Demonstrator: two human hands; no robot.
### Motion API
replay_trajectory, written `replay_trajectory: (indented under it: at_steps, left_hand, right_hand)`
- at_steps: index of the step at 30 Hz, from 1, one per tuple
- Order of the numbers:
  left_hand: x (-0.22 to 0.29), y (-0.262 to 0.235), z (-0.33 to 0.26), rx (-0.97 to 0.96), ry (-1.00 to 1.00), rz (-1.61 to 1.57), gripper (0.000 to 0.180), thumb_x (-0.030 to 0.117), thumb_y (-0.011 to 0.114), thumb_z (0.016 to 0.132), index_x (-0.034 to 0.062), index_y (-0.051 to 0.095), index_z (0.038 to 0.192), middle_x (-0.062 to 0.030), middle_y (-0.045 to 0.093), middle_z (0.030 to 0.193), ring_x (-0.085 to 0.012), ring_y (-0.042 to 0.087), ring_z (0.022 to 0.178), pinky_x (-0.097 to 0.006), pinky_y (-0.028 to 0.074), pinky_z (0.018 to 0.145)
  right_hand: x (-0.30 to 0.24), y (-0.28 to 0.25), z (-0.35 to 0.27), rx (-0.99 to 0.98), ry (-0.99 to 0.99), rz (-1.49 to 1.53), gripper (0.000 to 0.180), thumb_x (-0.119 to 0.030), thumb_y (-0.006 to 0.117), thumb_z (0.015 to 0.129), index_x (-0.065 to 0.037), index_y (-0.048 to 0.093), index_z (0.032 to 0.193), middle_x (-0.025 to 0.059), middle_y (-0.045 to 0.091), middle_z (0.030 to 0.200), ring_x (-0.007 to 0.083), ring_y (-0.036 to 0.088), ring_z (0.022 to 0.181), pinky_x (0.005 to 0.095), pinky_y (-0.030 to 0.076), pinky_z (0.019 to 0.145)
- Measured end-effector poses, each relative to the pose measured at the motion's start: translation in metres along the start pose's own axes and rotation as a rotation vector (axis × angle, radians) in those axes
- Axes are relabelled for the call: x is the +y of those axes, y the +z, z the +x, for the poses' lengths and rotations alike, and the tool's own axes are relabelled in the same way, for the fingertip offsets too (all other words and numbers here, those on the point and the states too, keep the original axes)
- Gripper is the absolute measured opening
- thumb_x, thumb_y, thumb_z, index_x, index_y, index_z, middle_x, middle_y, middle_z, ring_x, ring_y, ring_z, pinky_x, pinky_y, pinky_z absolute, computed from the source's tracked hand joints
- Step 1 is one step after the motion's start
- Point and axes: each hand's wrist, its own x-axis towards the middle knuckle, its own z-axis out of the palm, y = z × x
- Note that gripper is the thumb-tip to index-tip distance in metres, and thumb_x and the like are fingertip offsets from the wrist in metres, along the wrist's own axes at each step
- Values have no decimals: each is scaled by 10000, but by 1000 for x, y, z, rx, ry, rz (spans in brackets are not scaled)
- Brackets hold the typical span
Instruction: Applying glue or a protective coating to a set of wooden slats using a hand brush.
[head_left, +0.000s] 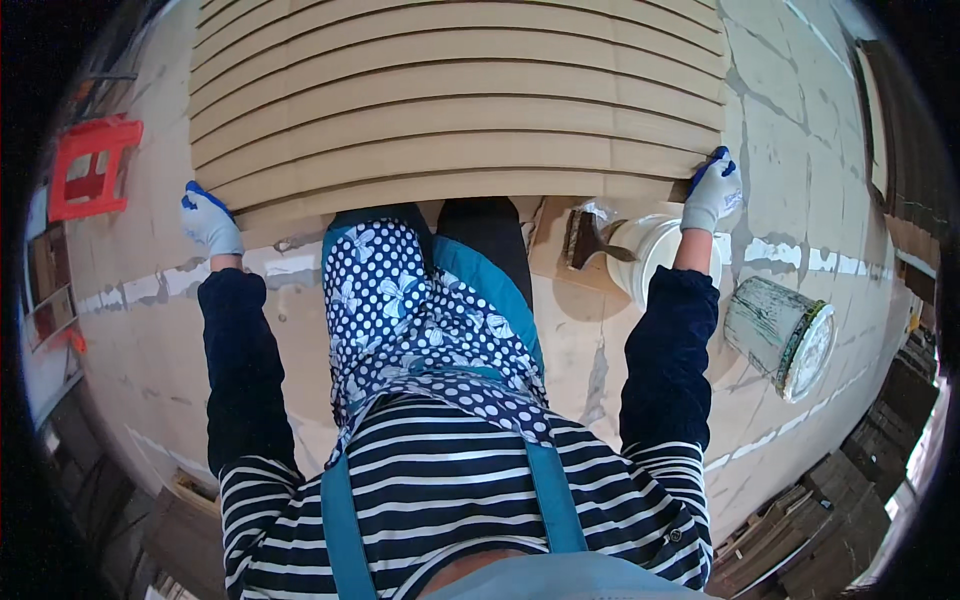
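Observation:
Several flat cardboard sheets (455,110) lie overlapped in steps in front of me, their edges running left to right. My left hand (210,220), in a white glove with blue fingertips, is closed on the near left corner of the closest cardboard sheet (440,190). At its near right corner my right hand (713,190), gloved the same way, is closed on the edge. The fingers of both hands partly hide under the cardboard. Just below my right hand stands a white bucket (655,250), with a wide brush (590,242) beside its rim.
A second bucket (775,335), smeared with paint or glue, lies tilted on the floor to my right. On the far left is a red plastic stool or crate (95,168). Stacked cardboard (800,530) sits at the lower right, and a dark stack (905,140) at the right edge.

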Motion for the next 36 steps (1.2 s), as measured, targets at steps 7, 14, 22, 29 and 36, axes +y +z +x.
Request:
replay_trajectory:
  at_steps: [7,14,22,29,36]
  left_hand:
    - [8,-3,-14,-84,-24,-157,353,281,445,897,-33,608,892,-172,637,811,-286,581,709,-376,430,646]
    - [19,-2,-2,-48,62,36,397,327,407,895,-17,596,835,-221,605,776,-367,562,711,-426,408,633]
    - [27,-8,-9,-103,106,92,384,312,391,884,-6,600,835,-246,596,801,-400,556,741,-452,400,636]
    - [24,-9,0,-153,79,169,405,327,372,873,-6,601,855,-245,598,841,-403,559,783,-460,406,659]
    - [31,-23,25,-562,357,484,442,374,378,867,-13,590,902,-244,599,867,-406,558,828,-468,428,712]
  right_hand:
    - [6,-1,23,-157,175,129,345,-286,478,840,-2,646,738,139,596,587,227,553,515,388,400,507]
    - [11,11,10,-14,91,100,375,-329,472,838,-22,648,715,152,614,638,297,571,580,387,410,563]
    - [10,6,14,-141,23,-165,411,-374,454,838,-32,656,733,162,614,647,298,584,599,400,417,578]
    - [-1,9,8,-61,-49,-234,417,-388,458,832,-31,666,777,187,622,703,335,596,639,419,426,603]
    - [37,6,31,-160,-139,-177,446,-419,420,835,-45,663,854,204,621,823,360,603,745,437,446,667]
